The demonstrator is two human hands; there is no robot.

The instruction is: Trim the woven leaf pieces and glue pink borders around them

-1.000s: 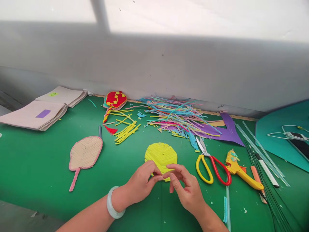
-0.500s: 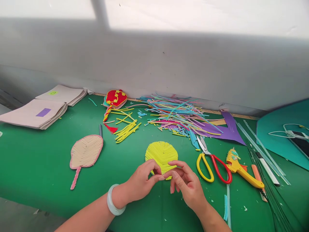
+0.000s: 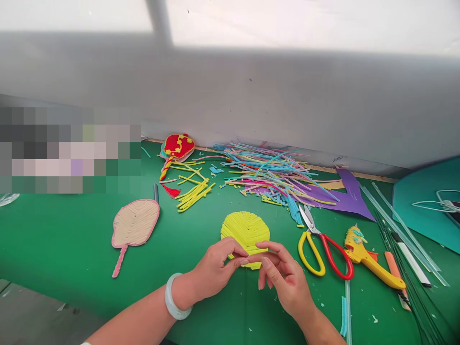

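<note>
Yellow fan [image 3: 246, 224]: left hand [image 3: 217, 264] pinched near edge, contents unclear; right hand [image 3: 286, 278] loosely spread.

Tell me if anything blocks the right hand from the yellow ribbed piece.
Nothing visible does. The right hand's fingers overlap the near part of the yellow ribbed piece in view, though contact is unclear. The left hand is alongside, and the scissors lie off to the right.

Green table [image 3: 72, 244] against pale wall [image 3: 215, 96], bright light [image 3: 305, 24] across top; grey floor [image 3: 32, 311] lower left.
</note>
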